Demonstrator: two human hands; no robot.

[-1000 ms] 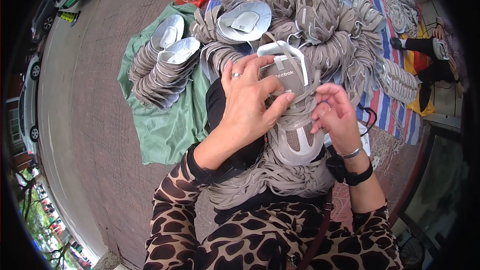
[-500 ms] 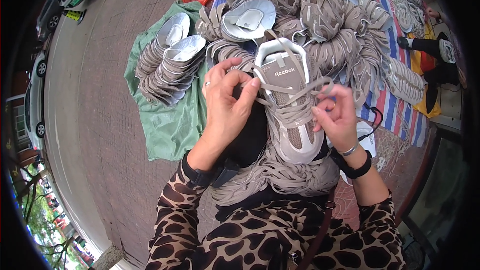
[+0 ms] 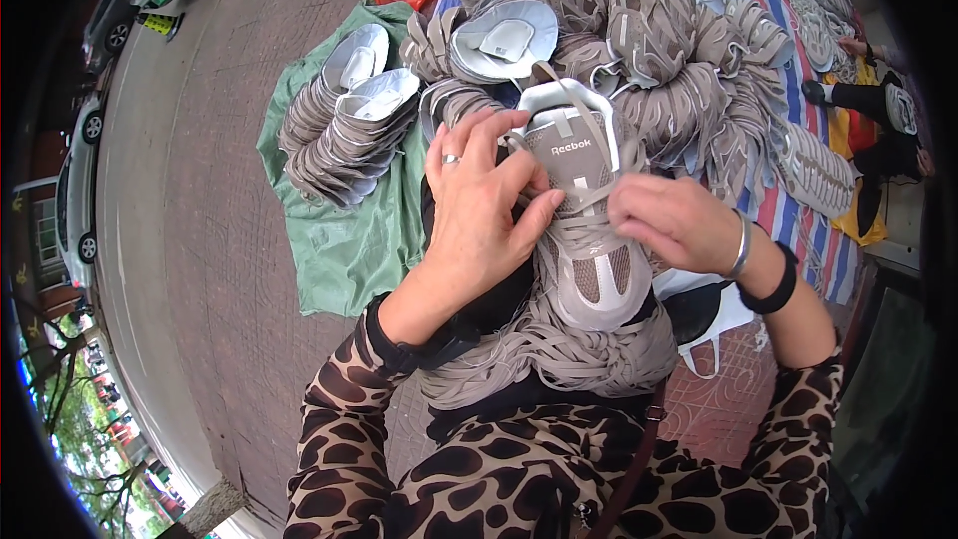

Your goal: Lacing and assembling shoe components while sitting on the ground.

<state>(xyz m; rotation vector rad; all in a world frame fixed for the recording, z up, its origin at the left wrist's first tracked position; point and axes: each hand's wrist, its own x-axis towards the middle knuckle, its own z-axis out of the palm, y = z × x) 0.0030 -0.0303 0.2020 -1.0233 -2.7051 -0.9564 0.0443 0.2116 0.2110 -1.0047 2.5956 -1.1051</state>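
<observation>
A grey-beige sneaker upper (image 3: 602, 284) with a white lining lies on my lap, toe toward me, its flat shoelace (image 3: 589, 230) partly threaded across the front. My left hand (image 3: 479, 205) is at the upper's left eyelet edge, thumb and forefinger closed on the shoelace there. On the right eyelet edge my right hand (image 3: 679, 222) pinches the shoelace; its fingertips are slightly blurred and partly hide the lace. Beneath the toe, a thick bundle of loose grey laces (image 3: 559, 349) lies across my lap.
Stacked uppers (image 3: 339, 155) lie on a green sheet (image 3: 344, 269) at left. More uppers (image 3: 679, 105) are heaped ahead on a striped sheet (image 3: 838, 250). A white bag (image 3: 723, 319) lies at right. Another person's leg (image 3: 863, 97) shows at far right; cars (image 3: 85, 175) stand at far left.
My right hand has turned and moved down onto the upper's right edge, no longer holding a lace loop up. My left hand has shifted right and slightly down, closer over the eyelets.
</observation>
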